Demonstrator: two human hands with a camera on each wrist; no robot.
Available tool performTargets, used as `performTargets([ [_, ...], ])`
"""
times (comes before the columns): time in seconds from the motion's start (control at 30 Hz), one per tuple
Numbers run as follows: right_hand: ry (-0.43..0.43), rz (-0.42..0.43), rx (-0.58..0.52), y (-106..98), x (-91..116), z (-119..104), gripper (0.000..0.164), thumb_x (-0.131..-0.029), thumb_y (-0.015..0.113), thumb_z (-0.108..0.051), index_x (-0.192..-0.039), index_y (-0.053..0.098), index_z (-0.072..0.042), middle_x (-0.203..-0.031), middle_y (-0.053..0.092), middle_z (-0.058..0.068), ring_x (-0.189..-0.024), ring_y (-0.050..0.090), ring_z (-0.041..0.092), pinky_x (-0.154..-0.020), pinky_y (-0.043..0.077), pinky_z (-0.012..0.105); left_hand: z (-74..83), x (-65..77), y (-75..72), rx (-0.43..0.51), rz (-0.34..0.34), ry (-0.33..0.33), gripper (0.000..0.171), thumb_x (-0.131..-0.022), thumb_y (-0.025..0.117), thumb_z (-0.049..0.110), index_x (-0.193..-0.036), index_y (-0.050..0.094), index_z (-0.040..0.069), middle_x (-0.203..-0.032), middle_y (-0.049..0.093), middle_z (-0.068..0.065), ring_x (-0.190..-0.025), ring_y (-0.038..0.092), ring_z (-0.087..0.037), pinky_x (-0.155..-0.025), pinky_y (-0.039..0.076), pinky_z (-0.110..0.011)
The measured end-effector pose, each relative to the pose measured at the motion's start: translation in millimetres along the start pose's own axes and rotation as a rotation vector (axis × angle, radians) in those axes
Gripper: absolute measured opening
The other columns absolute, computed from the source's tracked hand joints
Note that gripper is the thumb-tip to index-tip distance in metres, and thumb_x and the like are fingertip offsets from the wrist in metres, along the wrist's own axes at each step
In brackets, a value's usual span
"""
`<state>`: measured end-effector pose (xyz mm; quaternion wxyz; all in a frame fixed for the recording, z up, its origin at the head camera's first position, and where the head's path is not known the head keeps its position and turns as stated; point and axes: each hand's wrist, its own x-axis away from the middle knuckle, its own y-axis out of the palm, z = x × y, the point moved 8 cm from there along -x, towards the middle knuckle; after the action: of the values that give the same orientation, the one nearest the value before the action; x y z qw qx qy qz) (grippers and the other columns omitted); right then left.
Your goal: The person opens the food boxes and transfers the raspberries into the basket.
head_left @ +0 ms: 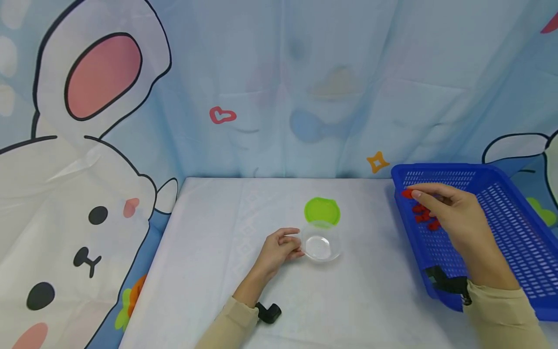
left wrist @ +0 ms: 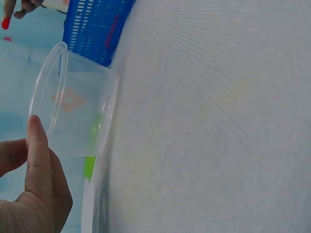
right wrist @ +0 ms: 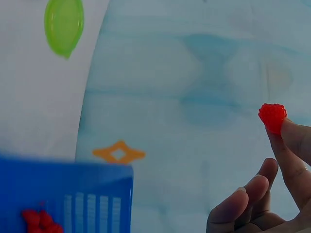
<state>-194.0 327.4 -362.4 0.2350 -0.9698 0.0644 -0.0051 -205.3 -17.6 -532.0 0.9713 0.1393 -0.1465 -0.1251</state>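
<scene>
My right hand (head_left: 455, 215) pinches a small red raspberry (right wrist: 272, 118) between thumb and forefinger, above the far left part of the blue basket (head_left: 444, 286). More red raspberries (head_left: 421, 213) lie in the basket under that hand. At the middle of the table stands a clear plastic tub (head_left: 321, 247), upright and without a lid on it. The fingertips of my left hand (head_left: 279, 249) touch the left side of the tub near its rim. Just behind the tub lies a bright green round lid (head_left: 322, 210), partly seen through the clear wall.
A white cloth covers the table (head_left: 196, 271). The basket's raised, perforated walls stand along the table's right side. Behind the table hangs a light blue printed curtain (head_left: 261, 72), with a large white cartoon animal at the left.
</scene>
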Motion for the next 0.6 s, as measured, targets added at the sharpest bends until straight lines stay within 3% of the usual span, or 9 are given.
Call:
performTargets([
  [0.03, 0.01, 0.007, 0.009, -5.7, -2.6, 3.5, 0.04, -0.098, 0.064, -0.04, -0.128, 0.068, -0.014, -0.105, 0.065, -0.019, -0.088, 0.06, 0.007, -0.061, 0.051, 0.023, -0.3, -0.1, -0.2, -0.001, 0.0, 0.0, 0.038, -0.095, 0.064, -0.005, -0.132, 0.056, -0.008, -0.099, 0.064, -0.018, -0.081, 0.066, -0.019, -0.079, 0.062, -0.035],
  [0.1, 0.042, 0.005, 0.015, -14.4, -9.1, 14.0, 0.047, -0.098, 0.062, -0.044, -0.133, 0.065, -0.013, -0.116, 0.062, -0.018, -0.105, 0.055, 0.008, -0.081, 0.051, 0.028, -1.0, -0.2, -0.5, 0.0, 0.001, 0.001, 0.038, -0.095, 0.064, -0.005, -0.132, 0.056, -0.008, -0.101, 0.064, -0.021, -0.08, 0.066, -0.019, -0.079, 0.062, -0.035],
  [0.2, 0.11, 0.001, 0.055, -25.7, -20.2, 35.0, 0.058, -0.095, 0.059, -0.055, -0.139, 0.06, -0.018, -0.125, 0.054, -0.017, -0.124, 0.042, 0.015, -0.103, 0.039, 0.045, -1.5, -0.5, -0.7, -0.001, 0.003, 0.002, 0.039, -0.095, 0.064, -0.005, -0.132, 0.056, -0.008, -0.104, 0.064, -0.024, -0.08, 0.066, -0.019, -0.079, 0.062, -0.035],
  [0.27, 0.148, 0.001, 0.068, -31.9, -28.2, 49.9, 0.062, -0.094, 0.057, -0.06, -0.141, 0.059, -0.02, -0.123, 0.053, -0.017, -0.131, 0.036, 0.024, -0.105, 0.032, 0.062, -1.6, -0.5, -0.8, -0.001, 0.004, 0.002, 0.039, -0.095, 0.064, -0.005, -0.132, 0.056, -0.008, -0.104, 0.064, -0.024, -0.08, 0.066, -0.019, -0.079, 0.062, -0.035],
  [0.43, 0.217, 0.0, 0.056, -45.0, -45.8, 84.1, 0.066, -0.092, 0.058, -0.062, -0.142, 0.057, -0.018, -0.119, 0.051, -0.015, -0.143, 0.022, 0.042, -0.11, 0.024, 0.07, -1.0, -0.3, -0.6, -0.002, 0.003, 0.004, 0.039, -0.094, 0.064, -0.005, -0.132, 0.056, -0.008, -0.103, 0.064, -0.024, -0.079, 0.066, -0.019, -0.079, 0.062, -0.035],
  [0.6, 0.292, -0.006, 0.069, -53.3, -55.9, 115.6, 0.074, -0.093, 0.055, -0.064, -0.145, 0.052, -0.013, -0.152, 0.039, 0.012, -0.146, 0.012, 0.048, -0.112, 0.018, 0.072, -0.5, 0.0, 0.0, -0.003, 0.001, 0.004, 0.039, -0.094, 0.064, -0.005, -0.132, 0.056, -0.008, -0.106, 0.063, -0.028, -0.079, 0.066, -0.019, -0.079, 0.062, -0.035],
])
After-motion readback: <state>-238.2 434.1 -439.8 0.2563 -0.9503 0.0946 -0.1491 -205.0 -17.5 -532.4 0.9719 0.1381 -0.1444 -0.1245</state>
